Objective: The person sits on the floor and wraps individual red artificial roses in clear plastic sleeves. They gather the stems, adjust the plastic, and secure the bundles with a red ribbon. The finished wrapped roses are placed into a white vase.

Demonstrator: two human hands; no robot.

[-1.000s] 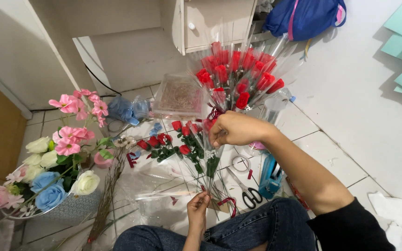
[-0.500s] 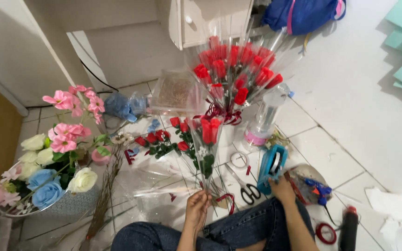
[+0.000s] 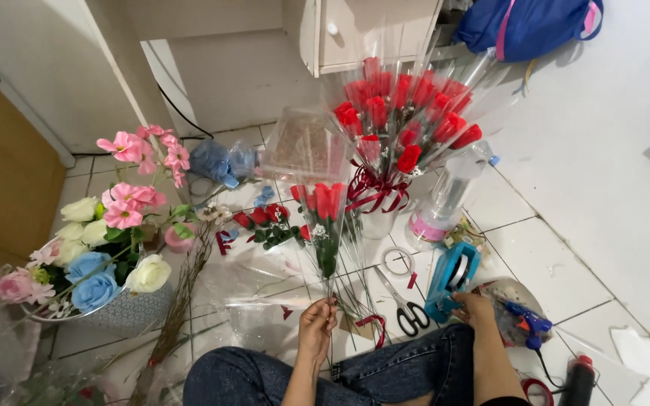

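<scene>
My left hand (image 3: 317, 322) grips the lower stem end of a single red rose in a clear plastic sleeve (image 3: 324, 218), holding it upright over the tiled floor. My right hand (image 3: 475, 307) rests on the near end of a teal tape dispenser (image 3: 453, 280) on the floor to my right, fingers curled on it. A big bunch of sleeved red roses tied with dark red ribbon (image 3: 400, 120) stands behind in a clear vase. Black-handled scissors (image 3: 406, 308) lie between my hands.
A basket of pink, white and blue flowers (image 3: 95, 248) sits at the left. Loose red roses (image 3: 268, 222) and clear wrap lie ahead. A blue glue gun (image 3: 528, 327), a tape ring (image 3: 398, 262), a clear bottle (image 3: 445, 199) and a white cabinet (image 3: 362, 30) surround me.
My right hand left the rose heads, swung down to the right, and now rests on the teal dispenser. The left hand keeps holding the rose stem.
</scene>
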